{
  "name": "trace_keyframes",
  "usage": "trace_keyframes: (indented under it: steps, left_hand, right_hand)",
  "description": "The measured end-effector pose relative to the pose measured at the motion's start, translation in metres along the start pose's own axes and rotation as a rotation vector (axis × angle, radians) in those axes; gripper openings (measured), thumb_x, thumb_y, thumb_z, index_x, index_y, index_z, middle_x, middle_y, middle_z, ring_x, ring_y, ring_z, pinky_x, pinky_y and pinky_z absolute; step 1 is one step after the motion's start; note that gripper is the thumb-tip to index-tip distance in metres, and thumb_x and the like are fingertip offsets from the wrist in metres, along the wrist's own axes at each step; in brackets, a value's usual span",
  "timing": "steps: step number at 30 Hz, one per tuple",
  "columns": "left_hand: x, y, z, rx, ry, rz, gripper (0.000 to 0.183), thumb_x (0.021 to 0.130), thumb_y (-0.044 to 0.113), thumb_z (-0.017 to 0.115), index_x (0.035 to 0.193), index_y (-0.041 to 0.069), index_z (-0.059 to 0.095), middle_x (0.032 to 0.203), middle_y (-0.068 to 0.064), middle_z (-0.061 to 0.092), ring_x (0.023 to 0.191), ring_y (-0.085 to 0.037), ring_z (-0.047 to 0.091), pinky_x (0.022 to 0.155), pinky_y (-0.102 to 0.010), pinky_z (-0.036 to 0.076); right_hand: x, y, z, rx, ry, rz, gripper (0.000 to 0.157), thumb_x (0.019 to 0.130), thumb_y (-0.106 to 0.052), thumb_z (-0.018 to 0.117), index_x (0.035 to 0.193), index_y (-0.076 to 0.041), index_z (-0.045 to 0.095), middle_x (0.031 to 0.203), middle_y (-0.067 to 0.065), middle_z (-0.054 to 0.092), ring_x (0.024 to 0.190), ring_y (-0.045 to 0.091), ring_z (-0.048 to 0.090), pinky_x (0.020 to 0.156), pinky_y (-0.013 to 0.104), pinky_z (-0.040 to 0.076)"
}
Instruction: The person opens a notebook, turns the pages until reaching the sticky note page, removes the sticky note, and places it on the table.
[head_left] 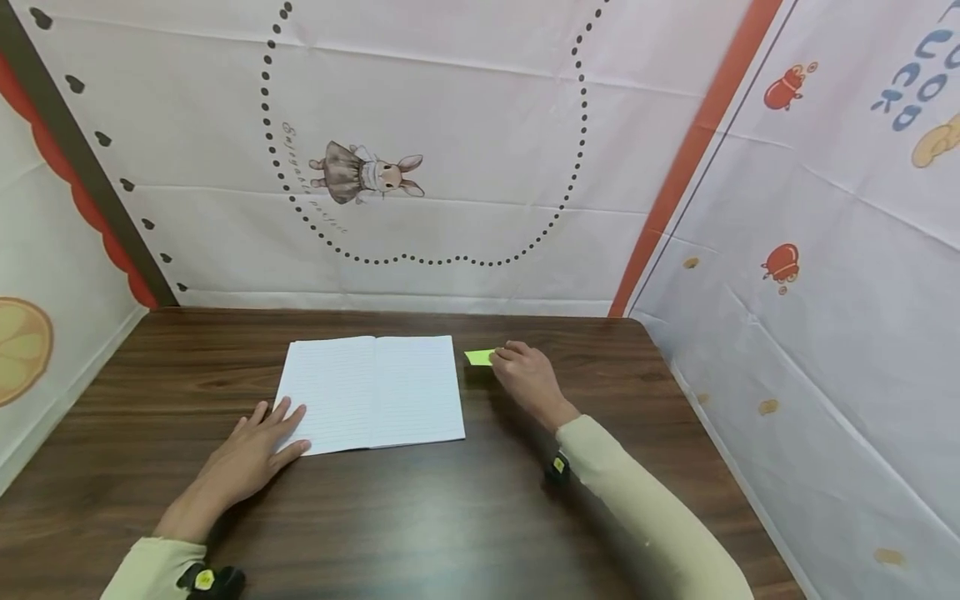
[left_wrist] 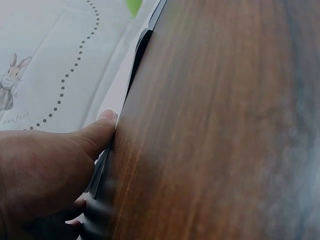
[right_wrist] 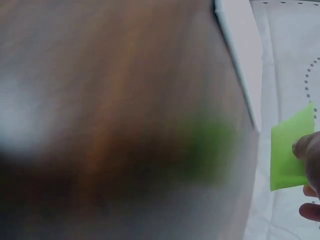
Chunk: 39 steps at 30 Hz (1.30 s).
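Observation:
An open lined notebook [head_left: 416, 392] lies on the brown wooden table, its pages bare of writing as far as I can see. My left hand [head_left: 251, 450] rests on its lower left corner with fingers spread; in the left wrist view the thumb [left_wrist: 100, 131] touches the page edge. Right of the notebook, my right hand [head_left: 528, 379] pinches a bright green sticky note [head_left: 478, 357] between thumb and fingers. The right wrist view shows the sticky note [right_wrist: 287, 150] held above the tabletop, apart from the notebook [right_wrist: 242, 50]. Part of it is hidden by the fingers.
The dark wooden table [head_left: 420, 517] reaches back to a white printed cloth [head_left: 465, 150] with a rabbit picture. More printed cloth hangs on the right side [head_left: 847, 292] and the left side. Each wrist wears a black strap device [head_left: 213, 579].

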<state>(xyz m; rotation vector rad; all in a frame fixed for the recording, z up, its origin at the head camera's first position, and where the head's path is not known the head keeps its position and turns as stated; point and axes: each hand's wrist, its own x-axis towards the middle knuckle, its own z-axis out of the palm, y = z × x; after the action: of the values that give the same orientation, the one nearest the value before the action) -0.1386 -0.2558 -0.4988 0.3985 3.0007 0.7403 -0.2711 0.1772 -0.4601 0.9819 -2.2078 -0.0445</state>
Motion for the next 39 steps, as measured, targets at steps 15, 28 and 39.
trace_keyframes:
  steps: [15,28,39]
  left_hand:
    - [-0.002,-0.003,-0.001,0.008,0.007,0.002,0.072,0.103,0.048,0.057,0.154,0.000,0.042,0.159,-0.035,0.028,0.144,-0.064,0.018,0.111,-0.079,0.017]
    - [-0.001,-0.002,-0.001,0.013,0.005,0.002,0.072,0.103,0.050,0.056,0.155,0.001,0.042,0.159,-0.034,0.028,0.145,-0.062,0.018,0.110,-0.079,0.017]
    - [0.000,-0.003,0.000,0.009,0.008,-0.010,0.073,0.102,0.051,0.057,0.154,0.002,0.042,0.160,-0.032,0.028,0.146,-0.062,0.018,0.110,-0.079,0.017]
  right_hand:
    - [-0.015,-0.010,0.012,0.047,-0.153,-0.003,0.022,0.090,0.001,0.068,0.071,-0.011,0.071,0.078,0.000,0.076,0.087,0.027,0.073,0.070,0.040,0.062]
    - [-0.017,-0.003,0.014,0.283,-0.413,0.185,0.022,0.098,-0.031,0.066,0.092,-0.011,0.072,0.084,0.001,0.070,0.090,0.022,0.070,0.089,0.040,0.058]
    - [-0.014,-0.001,0.016,0.347,-0.482,0.297,0.030,0.094,-0.040,0.071,0.103,-0.012,0.069,0.100,0.006,0.074,0.087,0.021,0.066,0.080,0.040,0.057]
